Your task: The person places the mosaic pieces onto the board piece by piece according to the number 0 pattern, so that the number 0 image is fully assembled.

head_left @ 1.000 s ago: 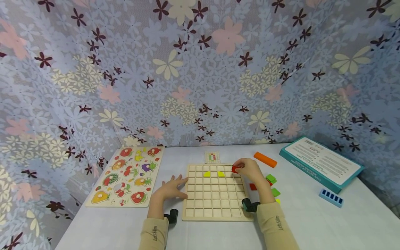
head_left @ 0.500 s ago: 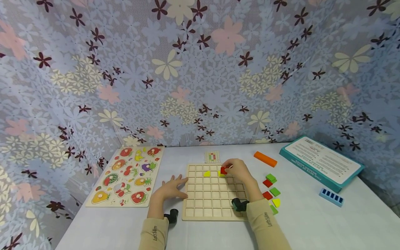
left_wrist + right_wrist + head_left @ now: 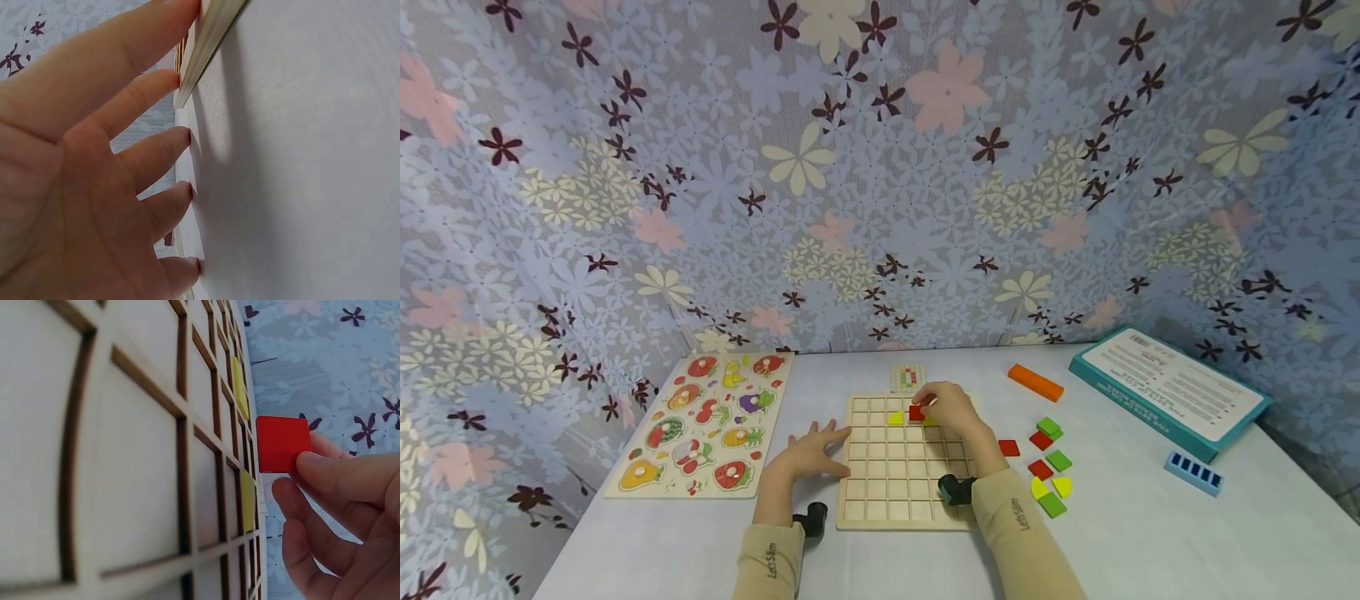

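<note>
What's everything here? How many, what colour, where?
Grid: 1, pale wood, centre
Held tile: 1, red, over grid
Yellow pieces: 4, two on grid, two right
Loose tiles: 3 red, at least 3 green, right
Card: 1, pale, behind grid
Fruit board: 1, multicoloured, left
Bar: 1, orange, back right
Box: 1, teal, far right
Slotted block: 1, blue, near box
Cloth: 1, flowery blue, behind
Table: 1, white, below
Wrist gadgets: 2, black, wrists
Sleeves: 2, tan, arms
Left hand: 1, at grid's edge
Right hand: 1, pinching held tile
</note>
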A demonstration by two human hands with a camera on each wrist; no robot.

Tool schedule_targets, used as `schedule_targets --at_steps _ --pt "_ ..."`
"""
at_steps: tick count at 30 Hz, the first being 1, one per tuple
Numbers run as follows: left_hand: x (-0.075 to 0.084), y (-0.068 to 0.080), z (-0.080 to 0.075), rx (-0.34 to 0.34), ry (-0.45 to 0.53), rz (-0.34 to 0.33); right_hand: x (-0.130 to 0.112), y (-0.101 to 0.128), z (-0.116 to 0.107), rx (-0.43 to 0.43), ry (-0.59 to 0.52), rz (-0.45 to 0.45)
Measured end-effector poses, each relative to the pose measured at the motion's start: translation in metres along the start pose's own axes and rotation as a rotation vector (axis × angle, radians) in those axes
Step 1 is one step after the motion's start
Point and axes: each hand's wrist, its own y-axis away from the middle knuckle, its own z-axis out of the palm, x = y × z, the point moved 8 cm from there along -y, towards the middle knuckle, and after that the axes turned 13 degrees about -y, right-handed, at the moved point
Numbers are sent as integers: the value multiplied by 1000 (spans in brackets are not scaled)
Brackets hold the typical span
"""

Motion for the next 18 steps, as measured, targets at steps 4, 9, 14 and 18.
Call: schedule_targets --at_steps 4,9,14,18 --pt "1 0 0 -1 3 -1 -1 -2 3 -2 -1 -1" --pt "0 0 0 -1 5 0 -1 -4 4 -8 4 -4" --pt "1 -1 0 -1 4 -8 2 -8 4 -13 25 9" --pt "1 -1 -1 -4 8 -13 2 -10 5 -18 39 18"
